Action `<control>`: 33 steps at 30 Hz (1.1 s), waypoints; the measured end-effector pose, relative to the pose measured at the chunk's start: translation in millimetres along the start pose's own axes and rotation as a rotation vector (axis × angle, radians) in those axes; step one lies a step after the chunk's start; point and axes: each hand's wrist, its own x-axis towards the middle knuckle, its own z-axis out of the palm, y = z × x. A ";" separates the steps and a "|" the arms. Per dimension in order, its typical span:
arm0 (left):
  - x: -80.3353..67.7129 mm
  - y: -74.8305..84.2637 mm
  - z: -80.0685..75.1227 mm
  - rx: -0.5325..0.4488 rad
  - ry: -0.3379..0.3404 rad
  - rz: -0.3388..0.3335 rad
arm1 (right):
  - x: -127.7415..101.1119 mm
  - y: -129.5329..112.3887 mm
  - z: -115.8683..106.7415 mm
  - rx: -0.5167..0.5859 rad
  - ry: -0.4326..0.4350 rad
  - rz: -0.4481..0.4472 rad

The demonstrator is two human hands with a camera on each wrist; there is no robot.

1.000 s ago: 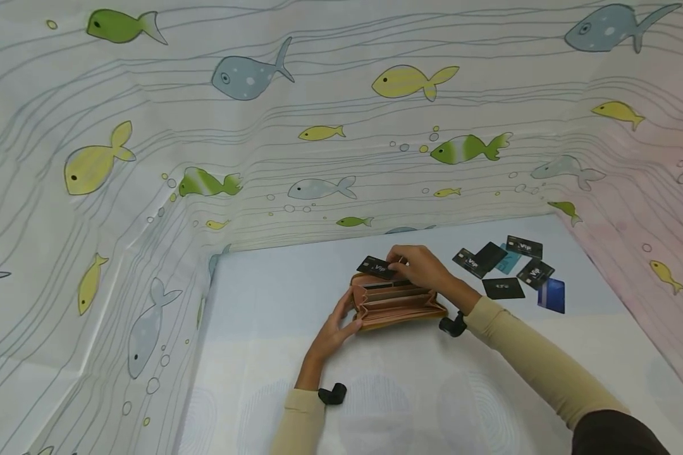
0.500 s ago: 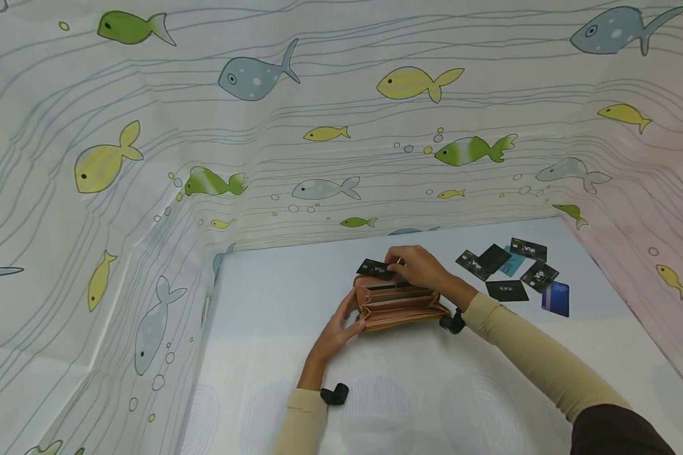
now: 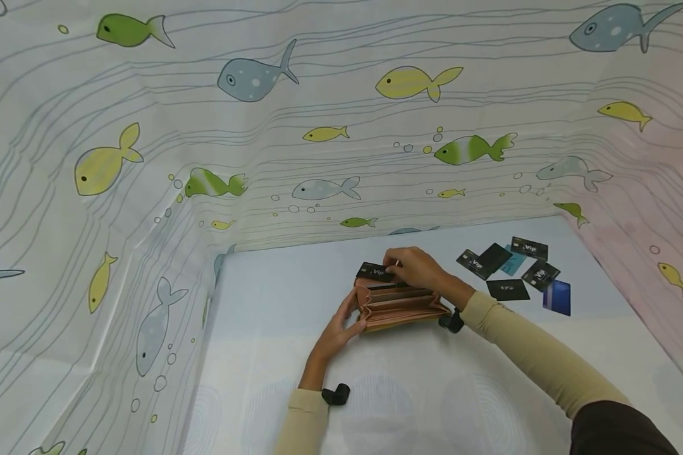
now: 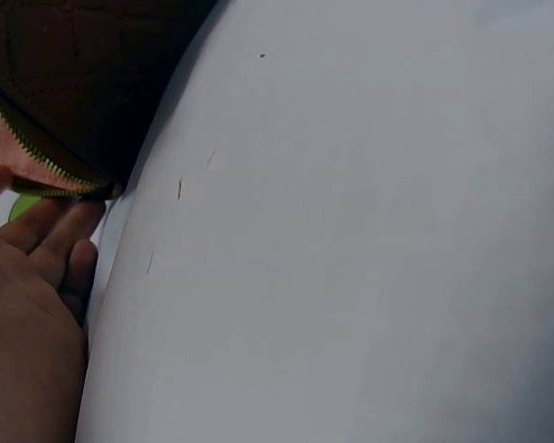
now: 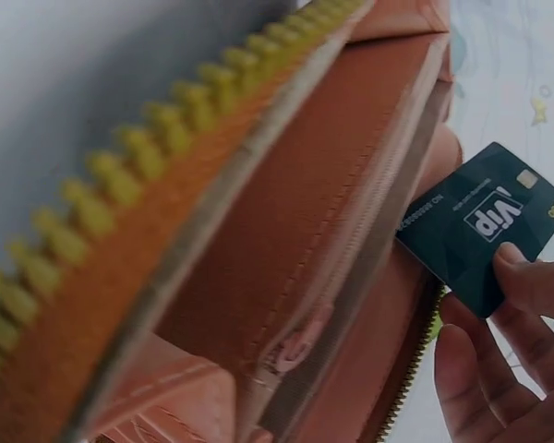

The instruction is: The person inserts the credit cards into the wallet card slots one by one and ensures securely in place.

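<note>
An unzipped wallet (image 3: pixel 401 311) with salmon-pink compartments stands spread on the table in the head view. My left hand (image 3: pixel 334 333) holds its left end, thumb at the front and fingers behind. Seen from the left wrist, the wallet's dark quilted outside (image 4: pixel 83 83) and toothed zipper lie just beyond the left hand's fingertips. Between thumb and fingers, my right hand (image 3: pixel 417 269) pinches a black VIP card (image 3: pixel 370 271) over the wallet's back edge. In the right wrist view this card (image 5: pixel 475 231) is tilted beside the rear compartments, and a zipped inner pocket (image 5: pixel 300 341) shows.
Several cards lie loosely to the right: a black card (image 3: pixel 508 290), a blue card (image 3: pixel 556 297), a light-blue card (image 3: pixel 512 264) partly covered, and more VIP cards (image 3: pixel 529 248). A fish-patterned sheet (image 3: pixel 330 158) rises behind the white table (image 3: pixel 262 303).
The right hand has tipped the VIP card slightly and brought it a little lower at the wallet's back edge. The left hand keeps its hold on the wallet. The head view shifted slightly.
</note>
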 end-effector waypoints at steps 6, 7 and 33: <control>1.0 0.4 -0.9 0.006 -0.016 -0.017 | 0.5 3.5 4.6 -0.011 -0.023 -0.018; 1.3 1.0 -1.2 0.007 -0.021 -0.021 | 0.6 4.1 5.4 -0.019 -0.021 -0.022; 0.9 15.3 -4.4 0.022 -0.068 0.003 | 4.4 8.2 7.6 -0.156 -0.013 -0.175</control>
